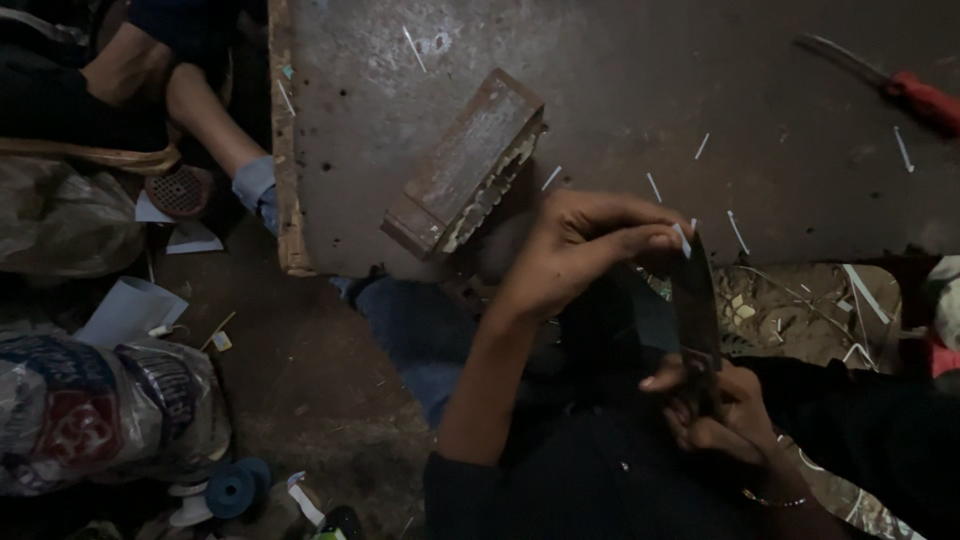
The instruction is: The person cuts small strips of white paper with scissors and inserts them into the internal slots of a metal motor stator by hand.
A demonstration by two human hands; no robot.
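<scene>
My left hand (580, 250) reaches forward at the near edge of a worn metal work table (620, 80), its fingertips pinching the top end of a dark flat strip (695, 300). A small white sliver shows at those fingertips. My right hand (715, 405) grips the lower end of the same strip close to my body. The strip stands almost upright between the two hands. The scene is dim, so the strip's material is unclear.
A rusty rectangular block (465, 165) with a toothed side lies on the table. A red-handled tool (900, 85) rests at the far right. White slivers litter the tabletop. Another person's legs (190, 100), a printed sack (100, 410) and a blue spool (235, 490) are at left.
</scene>
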